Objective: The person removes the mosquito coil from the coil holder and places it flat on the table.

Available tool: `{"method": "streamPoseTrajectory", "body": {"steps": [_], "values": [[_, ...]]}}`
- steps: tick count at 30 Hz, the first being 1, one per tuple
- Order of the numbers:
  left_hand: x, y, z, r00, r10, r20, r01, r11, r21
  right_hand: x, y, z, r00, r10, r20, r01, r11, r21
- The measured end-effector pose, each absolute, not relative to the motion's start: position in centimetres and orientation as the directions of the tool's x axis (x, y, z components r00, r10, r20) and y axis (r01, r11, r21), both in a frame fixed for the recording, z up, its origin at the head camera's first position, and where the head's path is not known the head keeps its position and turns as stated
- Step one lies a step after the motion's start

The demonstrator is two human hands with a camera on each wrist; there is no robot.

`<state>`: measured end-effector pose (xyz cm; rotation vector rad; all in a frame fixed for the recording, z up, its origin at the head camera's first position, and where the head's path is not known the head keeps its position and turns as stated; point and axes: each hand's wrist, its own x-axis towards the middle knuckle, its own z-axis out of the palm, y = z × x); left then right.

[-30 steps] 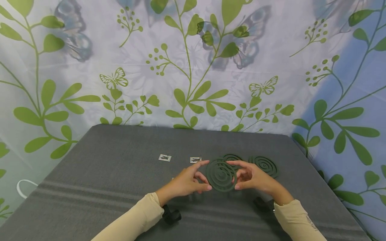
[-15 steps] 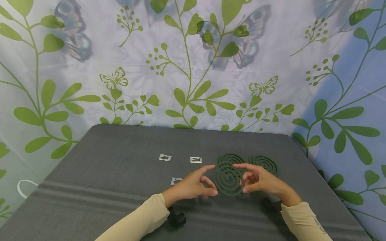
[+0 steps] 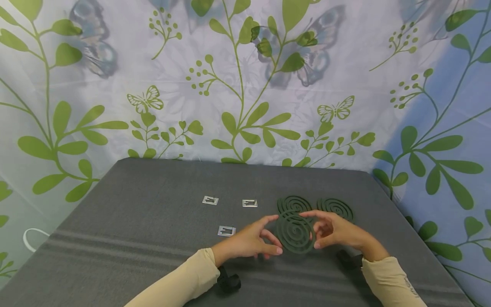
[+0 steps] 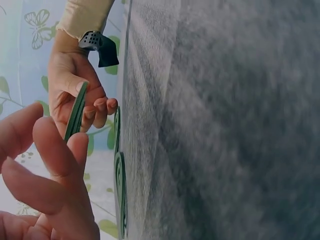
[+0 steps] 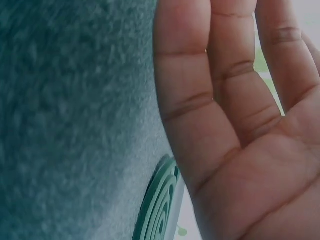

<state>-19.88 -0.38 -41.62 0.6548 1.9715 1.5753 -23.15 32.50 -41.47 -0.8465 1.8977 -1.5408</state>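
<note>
Between my two hands a dark green mosquito coil (image 3: 296, 233) is held tilted over the grey table. My left hand (image 3: 251, 239) pinches its left edge, thumb below and index finger above. On the opposite edge, my right hand (image 3: 342, 232) grips with thumb and index finger, its other fingers bent behind. In the left wrist view the held coil (image 4: 75, 116) shows almost edge-on. Two more mosquito coils lie behind the hands: one coil (image 3: 294, 201) partly covered by the held one, another coil (image 3: 339, 207) partly behind my right hand.
Three small metal coil stands lie left of the coils: a back left stand (image 3: 210, 200), a back right stand (image 3: 249, 203) and a nearer stand (image 3: 226, 230) close to my left hand. A leaf-patterned curtain (image 3: 245, 85) hangs behind the grey table (image 3: 153, 192).
Both hands have shifted right and slightly nearer with the coil between them. The nearer metal stand, mostly hidden behind the left hand before, now shows fully.
</note>
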Motion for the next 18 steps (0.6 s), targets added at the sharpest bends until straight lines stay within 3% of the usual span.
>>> {"method": "streamPoseTrajectory", "body": {"steps": [18], "values": [[-19.45, 0.16, -42.18, -0.697, 0.692, -0.187, -0.056, 0.208, 0.977, -23.41, 33.42, -41.82, -0.607, -0.792, -0.073, -0.126, 0.186, -0.974]]}}
